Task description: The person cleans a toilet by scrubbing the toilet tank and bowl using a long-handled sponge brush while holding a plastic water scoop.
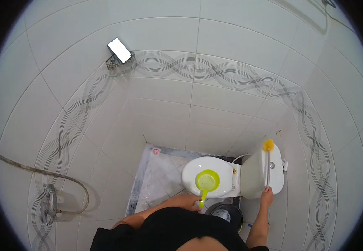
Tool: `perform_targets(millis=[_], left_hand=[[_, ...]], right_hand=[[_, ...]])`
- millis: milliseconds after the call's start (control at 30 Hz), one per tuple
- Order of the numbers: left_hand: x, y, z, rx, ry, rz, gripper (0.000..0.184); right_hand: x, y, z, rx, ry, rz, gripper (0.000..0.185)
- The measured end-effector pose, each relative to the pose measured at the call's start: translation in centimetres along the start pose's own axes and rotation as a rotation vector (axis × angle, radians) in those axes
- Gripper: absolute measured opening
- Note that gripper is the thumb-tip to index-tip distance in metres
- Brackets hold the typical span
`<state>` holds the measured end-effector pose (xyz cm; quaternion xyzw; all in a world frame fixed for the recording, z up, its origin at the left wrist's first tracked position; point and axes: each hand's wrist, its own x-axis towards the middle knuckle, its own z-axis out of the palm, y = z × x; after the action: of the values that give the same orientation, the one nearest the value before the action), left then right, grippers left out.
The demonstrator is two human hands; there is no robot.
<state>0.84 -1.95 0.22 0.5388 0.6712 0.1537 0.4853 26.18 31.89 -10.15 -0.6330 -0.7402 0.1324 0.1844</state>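
Observation:
My left hand [189,202] is closed around the handle of a lime-green dipper [207,180]. The dipper's bowl is over the white lid of the toilet [188,170]; whether it rests on the lid I cannot tell. Gripped in my right hand [266,196] is the lower end of a toilet brush [268,166]. Its yellow head points away from me, above the white cistern [254,184]. Between my arms stands a black bucket [235,213], partly hidden by my body, with what looks like water inside.
A floor drain cover [156,152] lies in the far left corner of the tiled floor. On the left wall are a metal tap [49,205] and a shower hose [79,184]. A phone [119,50] leans on a wire corner rack [114,62].

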Motion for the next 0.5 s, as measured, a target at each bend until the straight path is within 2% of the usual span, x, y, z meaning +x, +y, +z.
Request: perform_targets(millis=[100,167,233,267,333,467,500], left_hand=[[-0.1,0.1,0.3,0.045,0.060,0.050,0.053],[-0.2,0.5,0.2,0.045,0.044,0.014,0.054],[-0.3,0.8,0.0,0.047,0.025,-0.020,0.055],[-0.5,0.8,0.0,0.040,0.035,0.000,0.055],[-0.7,0.6,0.2,0.033,0.038,0.019,0.056],[-0.3,0.1,0.5,0.049,0.073,0.006,0.056],[-0.3,0.1,0.7,0.040,0.060,0.001,0.056]], right_hand=[[1.5,1.2,2.1,0.093,0.041,0.016,0.034],[2.0,1.7,2.8,0.153,0.077,0.033,0.034],[0.0,-2.3,-1.4,-0.107,-0.066,0.043,0.034],[0.4,-1.6,-0.9,-0.109,-0.067,0.046,0.034],[1.8,0.6,1.1,0.114,0.045,0.061,0.034],[2.3,2.9,4.8,0.159,0.127,-0.026,0.033],[0.3,-0.5,0.9,0.012,0.025,0.012,0.033]])
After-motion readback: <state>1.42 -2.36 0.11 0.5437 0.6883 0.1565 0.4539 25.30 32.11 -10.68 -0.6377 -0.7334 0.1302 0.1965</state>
